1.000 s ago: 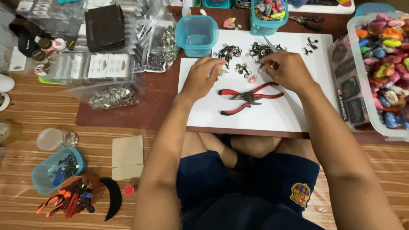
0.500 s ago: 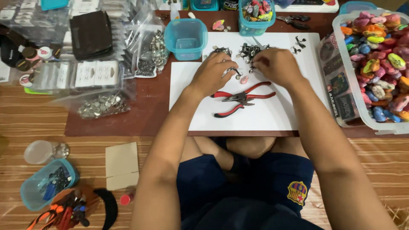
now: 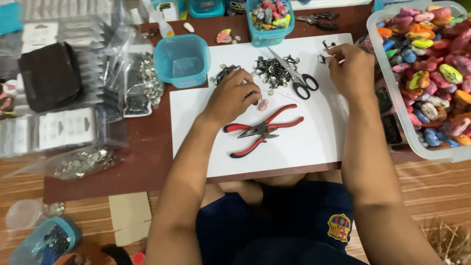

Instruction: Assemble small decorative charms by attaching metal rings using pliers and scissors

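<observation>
Fingers of the left hand (image 3: 234,98) curl narrow over a pink bead (image 3: 263,104) on the white sheet (image 3: 304,142), beside the red pliers (image 3: 262,128); right hand (image 3: 351,71) pinches a small metal ring (image 3: 323,59) near the scissors (image 3: 297,78).

Blue tub (image 3: 182,60): empty, on counter (image 3: 147,147). Left of tub: clear bags (image 3: 140,83), black pouch (image 3: 50,76). Right of tub: scissors (image 3: 294,78), red pliers (image 3: 262,128); far right, bin of painted stones (image 3: 431,73).
</observation>
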